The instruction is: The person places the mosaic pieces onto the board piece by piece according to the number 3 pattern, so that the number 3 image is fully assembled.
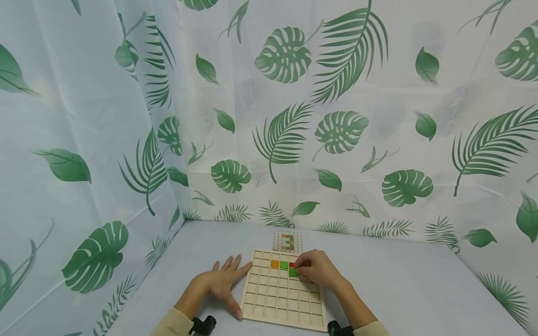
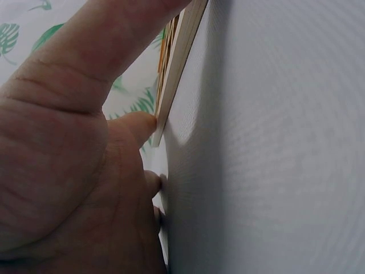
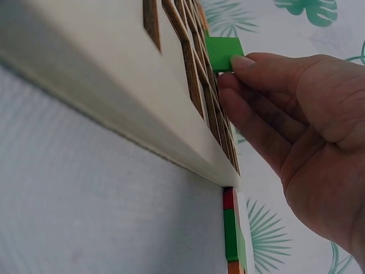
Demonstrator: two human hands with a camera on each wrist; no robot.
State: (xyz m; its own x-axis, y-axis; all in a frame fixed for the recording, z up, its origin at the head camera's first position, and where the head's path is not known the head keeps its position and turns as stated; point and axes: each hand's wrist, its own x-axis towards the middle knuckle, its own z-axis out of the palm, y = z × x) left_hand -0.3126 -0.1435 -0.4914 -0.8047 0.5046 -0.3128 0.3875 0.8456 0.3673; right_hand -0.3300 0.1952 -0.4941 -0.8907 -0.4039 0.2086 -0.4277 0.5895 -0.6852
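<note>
A pale wooden grid board (image 1: 277, 305) lies on the table, with square cells. An orange tile (image 1: 275, 263), a green tile (image 1: 284, 265) and a partly covered red tile (image 1: 292, 264) sit in a row near its far side. My right hand (image 1: 320, 269) pinches another green tile (image 3: 224, 52) between thumb and fingers, tilted against the grid just below the red one. My left hand (image 1: 218, 282) spreads its fingers along the board's left edge. Its thumb touches the near left corner, its index fingertip the edge farther up.
Behind the board stands or lies a pattern card (image 1: 287, 241) with coloured squares; which, I cannot tell. In the right wrist view, red, green and orange pieces (image 3: 230, 234) show past the board's corner. Leaf-printed curtains (image 1: 336, 200) border the white table (image 1: 403, 289).
</note>
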